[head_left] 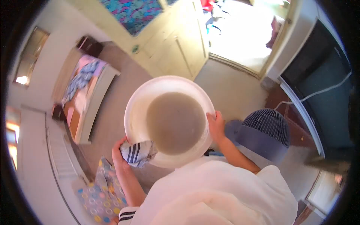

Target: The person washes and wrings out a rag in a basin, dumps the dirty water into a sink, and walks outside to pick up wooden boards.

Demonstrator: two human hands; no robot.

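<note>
Between my hands is a round white basin [135,100] with murky grey-brown water [176,123] in it. My right hand [216,127] is closed on its right rim, thumb on top. At the lower left of the rim, my left hand [119,153] is closed on the basin and on a bunched white cloth [138,153] with dark stripes. The cloth hangs partly over the rim. Most of the fingers of both hands are hidden under the basin.
Ahead is a cream door [176,45], beside a bright doorway [243,37]. A dark ribbed fan-like appliance [267,129] stands close to my right arm. To the right is a large dark screen [318,82] with a white cable. A bed [93,101] and a dotted cushion [99,198] are left.
</note>
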